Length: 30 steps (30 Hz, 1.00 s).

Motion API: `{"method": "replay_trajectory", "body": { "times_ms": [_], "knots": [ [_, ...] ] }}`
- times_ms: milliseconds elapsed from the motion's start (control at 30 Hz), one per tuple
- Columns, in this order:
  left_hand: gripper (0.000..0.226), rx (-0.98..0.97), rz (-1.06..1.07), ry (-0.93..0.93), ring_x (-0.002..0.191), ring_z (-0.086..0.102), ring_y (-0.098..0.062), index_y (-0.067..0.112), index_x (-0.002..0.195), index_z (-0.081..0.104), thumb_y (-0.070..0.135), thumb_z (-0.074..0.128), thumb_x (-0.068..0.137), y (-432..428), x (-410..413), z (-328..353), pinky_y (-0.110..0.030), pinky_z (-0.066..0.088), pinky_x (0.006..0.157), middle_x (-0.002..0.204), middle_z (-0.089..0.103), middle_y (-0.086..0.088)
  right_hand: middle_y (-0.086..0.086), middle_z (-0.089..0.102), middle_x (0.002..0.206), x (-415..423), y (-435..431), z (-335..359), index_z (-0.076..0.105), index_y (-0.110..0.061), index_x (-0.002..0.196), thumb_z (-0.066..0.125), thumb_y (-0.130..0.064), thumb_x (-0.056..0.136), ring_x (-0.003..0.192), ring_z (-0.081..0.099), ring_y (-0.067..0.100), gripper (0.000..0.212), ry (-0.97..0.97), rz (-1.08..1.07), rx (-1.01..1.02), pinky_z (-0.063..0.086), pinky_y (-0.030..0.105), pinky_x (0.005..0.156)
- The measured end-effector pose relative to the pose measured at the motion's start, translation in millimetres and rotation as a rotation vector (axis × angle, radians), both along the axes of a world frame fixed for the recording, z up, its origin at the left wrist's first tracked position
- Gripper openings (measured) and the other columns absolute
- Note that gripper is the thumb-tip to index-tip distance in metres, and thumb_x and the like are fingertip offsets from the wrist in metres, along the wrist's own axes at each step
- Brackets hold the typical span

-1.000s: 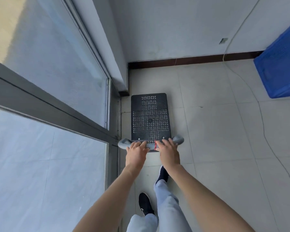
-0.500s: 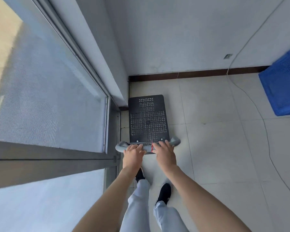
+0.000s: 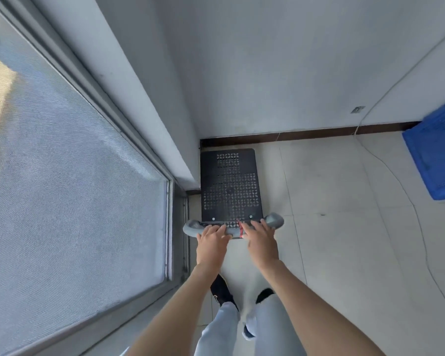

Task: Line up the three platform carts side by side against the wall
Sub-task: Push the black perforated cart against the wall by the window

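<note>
One platform cart (image 3: 230, 185) stands on the tiled floor, its black perforated deck pointing at the far wall. The deck's front edge almost meets the dark baseboard (image 3: 306, 134), and its left side runs along the pillar by the window. My left hand (image 3: 212, 241) and my right hand (image 3: 260, 240) both grip the cart's grey padded handle (image 3: 274, 219), side by side near its middle. A red band is wrapped round the handle between my hands. No other cart is in view.
A glass window wall (image 3: 75, 176) with a metal frame fills the left. A blue plastic crate (image 3: 437, 155) sits on the floor at the right by the wall. A thin cable (image 3: 406, 191) trails down the wall and across the tiles. My feet are below the handle.
The cart has rolled forward toward the far wall, closing the gap to the baseboard. I have stepped along behind it, both hands staying on the handle.
</note>
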<state>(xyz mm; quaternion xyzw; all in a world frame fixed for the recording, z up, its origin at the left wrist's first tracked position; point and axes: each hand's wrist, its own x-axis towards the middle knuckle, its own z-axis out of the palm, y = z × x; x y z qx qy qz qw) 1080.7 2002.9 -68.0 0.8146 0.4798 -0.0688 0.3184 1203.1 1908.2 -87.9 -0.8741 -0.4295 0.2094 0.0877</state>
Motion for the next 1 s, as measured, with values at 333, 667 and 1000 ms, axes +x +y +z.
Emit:
{"method": "replay_trajectory", "body": {
  "times_ms": [333,667,1000],
  "knots": [
    [0.035,0.033,0.019,-0.035,0.123,0.048,-0.025,0.013,0.125,0.063,0.027,0.058,0.093,75.5,64.0,-2.2,-0.052,0.036,0.103,0.121,0.063,-0.002,0.007,0.066,0.101,63.2,74.1,0.9,0.068,-0.019,0.111,0.070,0.008,0.066,0.109,0.057,0.039,0.052,-0.027,0.005,0.098,0.053,0.055,0.082],
    [0.029,0.109,0.039,-0.025,0.109,0.056,-0.027,0.013,0.114,0.069,0.020,0.069,0.086,102.8,86.7,-8.1,-0.055,0.046,0.091,0.106,0.066,0.000,0.003,0.065,0.101,83.9,108.0,2.8,0.069,-0.020,0.108,0.074,0.005,0.063,0.107,0.059,0.038,0.052,0.009,-0.010,0.099,0.051,0.055,0.083],
    [0.026,0.108,0.008,-0.035,0.107,0.056,-0.028,0.013,0.113,0.068,0.020,0.066,0.089,101.5,84.8,-8.5,-0.060,0.041,0.094,0.103,0.066,0.000,0.004,0.066,0.102,81.6,111.7,14.6,0.068,-0.021,0.113,0.070,0.004,0.072,0.117,0.056,0.041,0.048,0.040,-0.036,0.022,0.051,0.058,0.085]
  ]
}}
